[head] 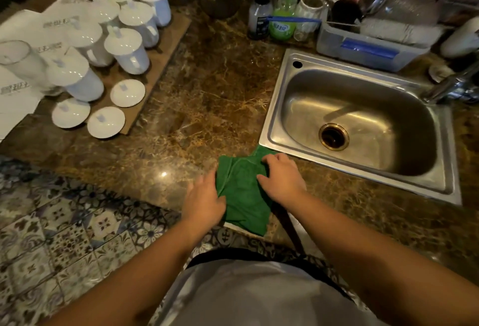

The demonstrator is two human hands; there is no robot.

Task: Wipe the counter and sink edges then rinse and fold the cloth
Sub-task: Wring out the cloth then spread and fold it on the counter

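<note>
text: none legible | green bottle label blurred | papers print blurred

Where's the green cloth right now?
In the head view the green cloth lies at the counter's front edge, just off the sink's near-left corner, with the left hand and right hand on it.

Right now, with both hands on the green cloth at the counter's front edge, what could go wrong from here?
The green cloth overhangs the counter front edge, so it may slip to the floor if the left hand and right hand let go. Its far corner touches the sink rim; a push could tip it into the basin. A wide sweep to the left could knock the loose white lids.
</note>
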